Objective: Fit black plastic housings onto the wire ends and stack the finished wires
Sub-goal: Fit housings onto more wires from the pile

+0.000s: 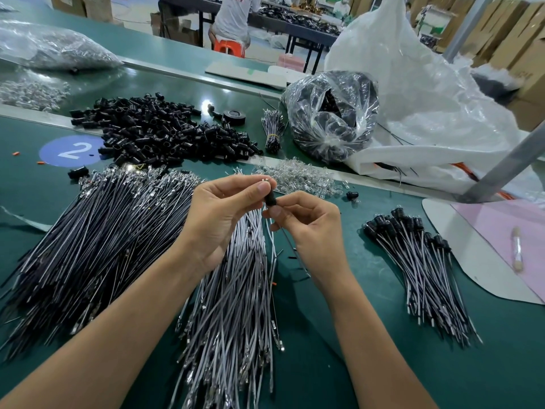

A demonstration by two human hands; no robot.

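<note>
My left hand (pixel 224 211) pinches the top of a small black plastic housing (pixel 270 199) between thumb and fingers. Just below it, my right hand (pixel 306 222) pinches the thin wires (pixel 290 246) that hang down from the housing. Both hands hover over a fan of grey wires (pixel 233 305). A large pile of dark wires (pixel 97 237) lies to the left. Loose black housings (pixel 165 131) are heaped further back. Finished wires with housings fitted (pixel 418 261) lie stacked at the right.
Clear small parts (pixel 298 178) are scattered behind my hands. A clear bag of black parts (pixel 333 113) and a big white bag (pixel 413 93) stand at the back right. A grey metal leg (pixel 507 163) slants in on the right. A person (pixel 233 16) sits far back.
</note>
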